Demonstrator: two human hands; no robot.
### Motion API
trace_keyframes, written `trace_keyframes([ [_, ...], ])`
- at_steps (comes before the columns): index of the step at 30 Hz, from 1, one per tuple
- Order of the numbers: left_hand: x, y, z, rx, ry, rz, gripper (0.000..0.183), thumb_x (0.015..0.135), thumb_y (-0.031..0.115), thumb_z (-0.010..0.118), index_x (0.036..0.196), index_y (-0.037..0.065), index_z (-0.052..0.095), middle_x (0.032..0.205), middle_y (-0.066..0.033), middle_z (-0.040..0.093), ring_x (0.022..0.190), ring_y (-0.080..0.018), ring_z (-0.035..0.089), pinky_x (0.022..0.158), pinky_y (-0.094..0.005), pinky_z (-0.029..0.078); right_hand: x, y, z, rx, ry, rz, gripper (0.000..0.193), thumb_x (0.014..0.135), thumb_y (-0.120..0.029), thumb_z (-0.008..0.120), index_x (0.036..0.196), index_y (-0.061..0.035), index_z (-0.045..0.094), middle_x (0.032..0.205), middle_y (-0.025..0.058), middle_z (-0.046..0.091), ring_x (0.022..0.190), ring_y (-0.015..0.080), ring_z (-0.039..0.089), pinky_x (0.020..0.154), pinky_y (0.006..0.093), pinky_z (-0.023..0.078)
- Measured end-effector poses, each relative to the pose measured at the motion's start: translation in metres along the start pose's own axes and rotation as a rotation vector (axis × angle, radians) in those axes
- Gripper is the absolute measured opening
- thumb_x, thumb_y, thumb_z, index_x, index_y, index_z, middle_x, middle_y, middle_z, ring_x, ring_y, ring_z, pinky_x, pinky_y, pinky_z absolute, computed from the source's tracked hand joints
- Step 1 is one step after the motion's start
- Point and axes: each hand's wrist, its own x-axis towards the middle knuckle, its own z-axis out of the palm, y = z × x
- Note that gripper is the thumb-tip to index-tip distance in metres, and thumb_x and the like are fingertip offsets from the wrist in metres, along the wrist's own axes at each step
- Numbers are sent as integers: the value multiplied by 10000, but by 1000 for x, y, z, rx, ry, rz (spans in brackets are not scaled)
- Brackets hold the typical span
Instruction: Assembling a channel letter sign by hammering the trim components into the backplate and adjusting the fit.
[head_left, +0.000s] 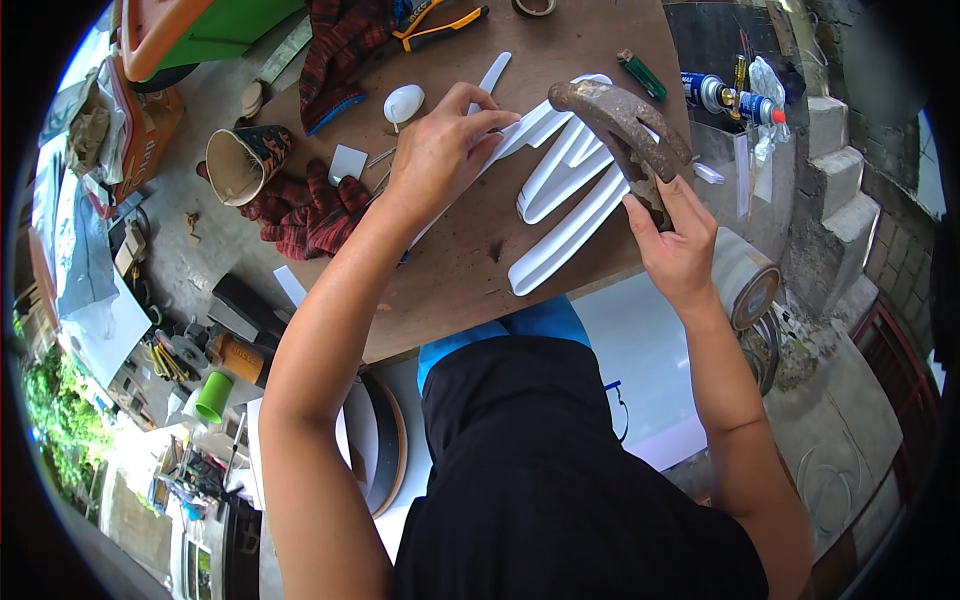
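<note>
White and curved, a channelled piece (570,235) lies on the brown worktop (450,315), toward its near right corner, and the left hand (440,150) has a narrow grip on its left part. By the right edge, the right hand (680,240) closes its grip around the lower end of a rusty metal piece (600,108), which overlaps the white one in view.
</note>
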Motion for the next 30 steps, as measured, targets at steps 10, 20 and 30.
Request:
trace_keyframes([
  [10, -4, -1, -5, -30, 10, 5, 300, 886, 83, 742, 1166, 190, 767, 1130, -52, 643, 821, -226, 699, 735, -376, 568, -3, -9, 0, 27, -61, 23, 491, 848, 48, 742, 1328, 17, 644, 907, 155, 668, 751, 246, 645, 696, 334, 536],
  [20, -94, 14, -47, 287, 65, -304, 282, 862, 119, 772, 1114, 80, 654, 1087, -115, 648, 871, -330, 691, 735, -441, 547, -5, -5, -10, 17, -21, 23, 473, 867, 33, 744, 1325, 53, 624, 907, 154, 669, 751, 231, 648, 684, 332, 539],
  [30, -100, 6, -45, 352, 8, -474, 168, 854, 136, 764, 955, 72, 646, 1001, -111, 627, 889, -359, 679, 728, -462, 553, -3, -6, -14, -2, -2, 12, 440, 872, 15, 756, 1287, 82, 628, 906, 159, 670, 749, 241, 658, 679, 333, 539],
])
